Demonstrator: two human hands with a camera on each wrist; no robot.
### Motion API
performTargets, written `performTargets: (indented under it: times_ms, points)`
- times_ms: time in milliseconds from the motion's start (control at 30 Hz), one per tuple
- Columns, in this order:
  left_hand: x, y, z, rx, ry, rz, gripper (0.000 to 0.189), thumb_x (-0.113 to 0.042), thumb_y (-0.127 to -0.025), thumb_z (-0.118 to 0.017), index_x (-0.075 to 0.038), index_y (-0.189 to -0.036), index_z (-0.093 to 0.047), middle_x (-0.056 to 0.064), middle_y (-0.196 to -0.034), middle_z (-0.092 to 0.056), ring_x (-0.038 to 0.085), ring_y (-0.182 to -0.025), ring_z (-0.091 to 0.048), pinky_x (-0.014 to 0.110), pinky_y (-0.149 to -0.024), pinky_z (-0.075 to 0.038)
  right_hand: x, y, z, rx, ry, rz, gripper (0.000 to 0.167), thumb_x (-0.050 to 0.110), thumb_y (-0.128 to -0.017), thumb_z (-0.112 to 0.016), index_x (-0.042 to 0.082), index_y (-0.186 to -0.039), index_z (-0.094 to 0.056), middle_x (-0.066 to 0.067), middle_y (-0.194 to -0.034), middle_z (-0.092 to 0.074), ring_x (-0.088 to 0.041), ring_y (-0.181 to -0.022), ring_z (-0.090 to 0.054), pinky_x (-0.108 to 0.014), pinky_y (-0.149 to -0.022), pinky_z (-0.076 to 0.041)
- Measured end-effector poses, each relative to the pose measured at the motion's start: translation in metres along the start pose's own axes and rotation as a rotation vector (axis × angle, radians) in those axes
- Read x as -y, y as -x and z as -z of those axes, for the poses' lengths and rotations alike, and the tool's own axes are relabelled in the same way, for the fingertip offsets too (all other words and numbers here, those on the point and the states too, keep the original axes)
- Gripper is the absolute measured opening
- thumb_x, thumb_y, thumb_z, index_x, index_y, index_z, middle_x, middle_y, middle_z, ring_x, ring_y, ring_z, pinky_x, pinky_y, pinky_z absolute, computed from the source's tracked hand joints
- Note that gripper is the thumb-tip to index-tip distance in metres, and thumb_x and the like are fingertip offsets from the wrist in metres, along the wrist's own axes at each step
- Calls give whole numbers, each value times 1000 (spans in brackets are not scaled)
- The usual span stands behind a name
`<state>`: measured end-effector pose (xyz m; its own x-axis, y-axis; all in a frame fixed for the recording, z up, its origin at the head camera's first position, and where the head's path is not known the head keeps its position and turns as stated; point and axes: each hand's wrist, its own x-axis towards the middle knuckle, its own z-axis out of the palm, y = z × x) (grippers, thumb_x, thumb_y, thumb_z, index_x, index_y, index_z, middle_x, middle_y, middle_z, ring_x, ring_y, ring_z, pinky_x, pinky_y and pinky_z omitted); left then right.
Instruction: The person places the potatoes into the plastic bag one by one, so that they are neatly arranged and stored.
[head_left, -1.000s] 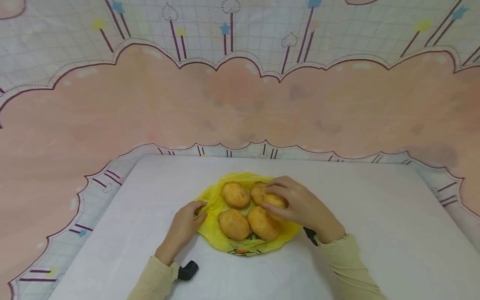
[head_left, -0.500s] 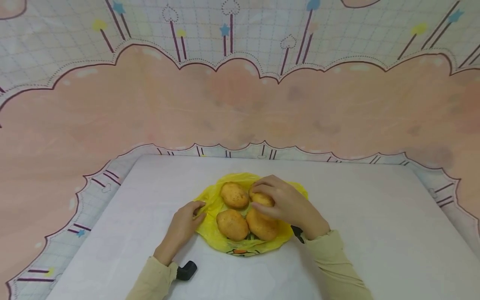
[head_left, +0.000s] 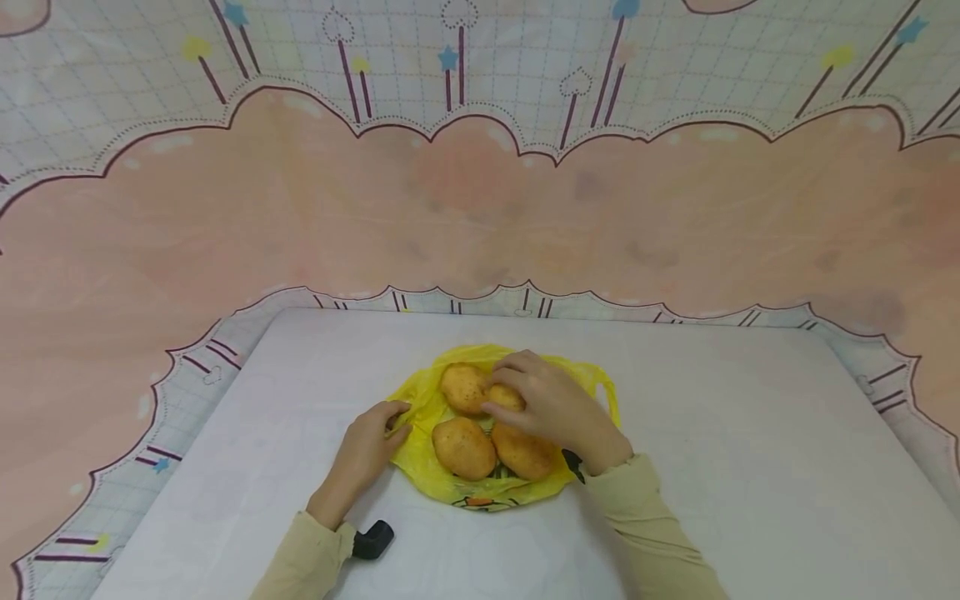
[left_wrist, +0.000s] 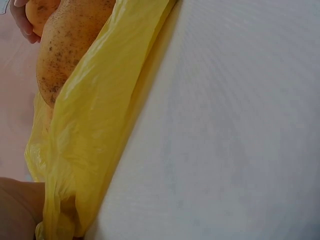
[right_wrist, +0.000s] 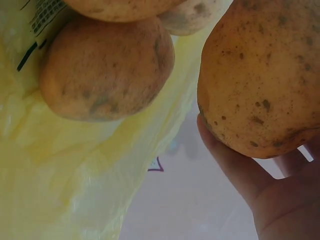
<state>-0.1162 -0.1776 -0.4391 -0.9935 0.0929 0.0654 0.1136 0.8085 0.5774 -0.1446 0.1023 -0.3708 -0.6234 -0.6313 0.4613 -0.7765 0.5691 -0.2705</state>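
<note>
A yellow plastic bag (head_left: 418, 460) lies spread on the table with several potatoes on it, among them an upper left potato (head_left: 462, 388), a lower left potato (head_left: 463, 448) and a lower right potato (head_left: 523, 452). My left hand (head_left: 366, 446) pinches the bag's left edge; in the left wrist view the yellow film (left_wrist: 95, 115) rises from there. My right hand (head_left: 551, 404) grips another brown-speckled potato (right_wrist: 260, 85) between thumb and fingers, over the bag. That hand covers the bag's upper right part in the head view.
The white table (head_left: 720, 467) stretches out on both sides of the bag. A patterned cloth backdrop (head_left: 480, 208) hangs behind its far edge. Black wrist-camera mounts (head_left: 373, 540) stick out at both sleeves. A bag handle loop (head_left: 611, 400) lies at the right.
My right hand has moved left across the bag with its potato, now close to the upper left potato. The bag's right handle has come into view. My left hand stays at the bag's edge.
</note>
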Motion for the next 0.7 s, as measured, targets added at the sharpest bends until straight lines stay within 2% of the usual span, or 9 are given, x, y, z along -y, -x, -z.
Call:
performTargets:
  times_ms: [300, 700]
  points:
    - [0, 0, 0, 11, 0, 13, 33, -9, -92, -69, 1, -123, -65, 14, -111, -68, 24, -94, -61, 44, -86, -51, 7, -7, -6, 36, 27, -75, 37, 41, -89, -73, 8, -105, -74, -6, -111, -68, -22, -107, -62, -36, -93, -54]
    - [2, 0, -1, 6, 0, 2, 32, -10, -92, -69, 0, -122, -66, 12, -109, -68, 22, -91, -60, 42, -84, -51, 9, -13, -15, 79, 24, -98, 35, 40, -91, -71, 8, -105, -72, -6, -110, -68, -22, -105, -62, -36, -92, -54]
